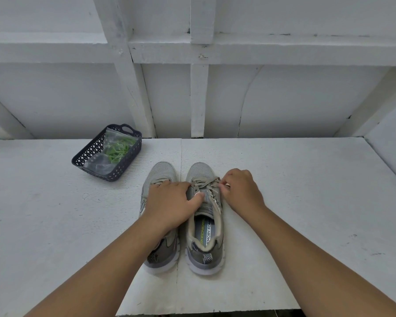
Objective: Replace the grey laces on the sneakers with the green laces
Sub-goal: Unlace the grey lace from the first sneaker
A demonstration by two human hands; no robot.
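Our right hand (240,191) pinches the grey lace (209,187) at the right sneaker's (205,216) eyelets; our left hand (169,202) presses its tongue. Soft, limp cord (take it by the tips). Green laces (118,148) wait bagged in the basket (87,154) at ten o'clock.

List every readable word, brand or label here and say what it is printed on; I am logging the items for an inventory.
"SKECHERS": on the insole of the right sneaker, in green letters.
"MEMORY FOAM": on the same insole, on the white strip beside the brand; the last letter is partly hidden.
The bag of green laces in the basket shows no readable print.
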